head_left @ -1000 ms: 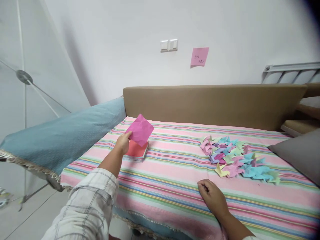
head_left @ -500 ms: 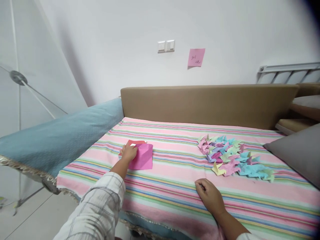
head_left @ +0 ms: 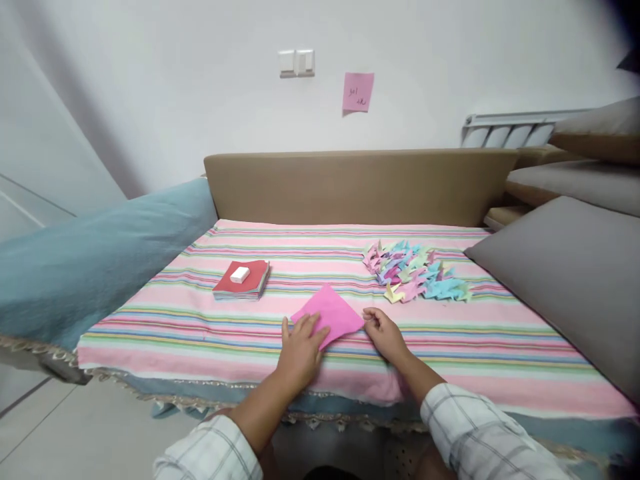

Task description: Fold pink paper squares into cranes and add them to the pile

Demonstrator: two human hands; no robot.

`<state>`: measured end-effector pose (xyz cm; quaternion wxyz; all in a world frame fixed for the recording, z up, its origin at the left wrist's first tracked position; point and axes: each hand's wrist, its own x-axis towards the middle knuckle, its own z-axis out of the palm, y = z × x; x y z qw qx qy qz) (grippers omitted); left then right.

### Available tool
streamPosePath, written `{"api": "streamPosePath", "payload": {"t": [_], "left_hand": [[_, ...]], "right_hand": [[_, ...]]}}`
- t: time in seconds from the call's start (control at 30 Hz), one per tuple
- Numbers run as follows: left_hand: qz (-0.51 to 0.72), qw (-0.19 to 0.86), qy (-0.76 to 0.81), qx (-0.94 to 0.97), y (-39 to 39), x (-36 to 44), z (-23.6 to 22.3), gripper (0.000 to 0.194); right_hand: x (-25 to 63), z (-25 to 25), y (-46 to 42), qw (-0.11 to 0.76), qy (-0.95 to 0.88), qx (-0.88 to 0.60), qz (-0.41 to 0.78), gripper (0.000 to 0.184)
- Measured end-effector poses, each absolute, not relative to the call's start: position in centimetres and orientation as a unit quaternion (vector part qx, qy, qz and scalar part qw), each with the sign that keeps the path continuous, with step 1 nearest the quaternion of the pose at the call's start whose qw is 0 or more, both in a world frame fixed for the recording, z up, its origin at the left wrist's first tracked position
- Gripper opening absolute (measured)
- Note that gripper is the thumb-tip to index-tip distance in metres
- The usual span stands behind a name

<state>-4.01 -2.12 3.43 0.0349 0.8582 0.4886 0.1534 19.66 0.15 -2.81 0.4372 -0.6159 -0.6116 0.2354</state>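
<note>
A bright pink square of paper (head_left: 334, 312) lies turned like a diamond on the striped cloth in front of me. My left hand (head_left: 301, 343) rests on its lower left part, fingers spread and flat. At the paper's right corner, my right hand (head_left: 384, 332) pinches the edge between thumb and fingers. Further left sits a stack of coloured paper (head_left: 250, 277) with a red sheet on top. A small white block (head_left: 240, 275) rests on that stack. Several folded paper cranes (head_left: 415, 273) in pink, blue, green, purple and yellow are grouped to the right, beyond my right hand.
The striped cloth (head_left: 165, 320) covers a sofa seat with a brown backrest (head_left: 350, 190) behind it. A blue-covered armrest (head_left: 110, 227) stands at the left, grey cushions (head_left: 565, 280) at the right. On the wall are switches (head_left: 296, 63) and a pink note (head_left: 358, 92).
My left hand has brought the pink sheet from the stack toward the middle, and its fingers have spread on it. My right hand now grips its corner. The view has shifted right.
</note>
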Motion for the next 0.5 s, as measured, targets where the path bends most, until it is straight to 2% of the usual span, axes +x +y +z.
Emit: {"api": "streamPosePath", "payload": {"t": [0.13, 0.23, 0.37, 0.5], "left_hand": [[0.146, 0.059, 0.482, 0.862, -4.1, -2.5, 0.5, 0.047], [0.163, 0.058, 0.469, 0.866, -4.7, -1.9, -0.3, 0.047], [0.171, 0.075, 0.438, 0.879, -5.0, -1.5, -0.6, 0.049], [0.191, 0.08, 0.433, 0.878, -4.4, -2.3, -0.5, 0.062]], "right_hand": [[20.3, -2.9, -2.3, 0.421, -0.635, -0.614, 0.206, 0.054], [20.2, -2.9, -4.5, 0.407, -0.707, -0.558, 0.153, 0.058], [20.1, -3.0, -6.0, 0.369, -0.748, -0.536, 0.125, 0.047], [20.8, -3.1, -5.9, 0.359, -0.758, -0.535, 0.1, 0.036]]}}
